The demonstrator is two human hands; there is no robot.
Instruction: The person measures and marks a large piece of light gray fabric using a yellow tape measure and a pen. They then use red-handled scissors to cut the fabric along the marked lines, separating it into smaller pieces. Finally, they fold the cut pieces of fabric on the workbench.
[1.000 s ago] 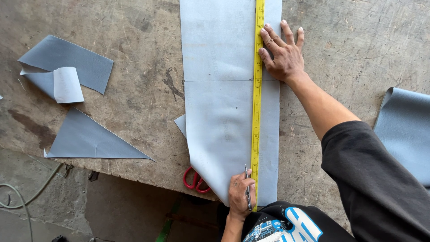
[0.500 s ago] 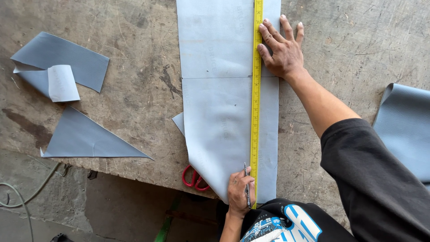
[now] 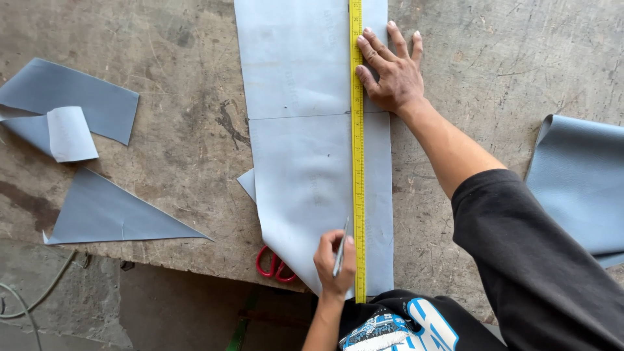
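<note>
The left hand [image 3: 335, 257] was closed around a thin blade [image 3: 340, 249], with the tip against the left edge of the yellow ruler [image 3: 356, 162]. The ruler lay along a long grey sheet [image 3: 305, 130] on the worn table [image 3: 182, 130]. Far up the ruler from this grip, the right hand [image 3: 390, 71] lay flat with the fingers spread; it pressed on the ruler and the sheet and gripped nothing. Just left of the blade hand, red scissors handles [image 3: 273, 265] came out from under the sheet. Well to the left lay grey offcuts [image 3: 104, 211]. Another grey piece [image 3: 578, 175] lay to the right of the right arm.
</note>
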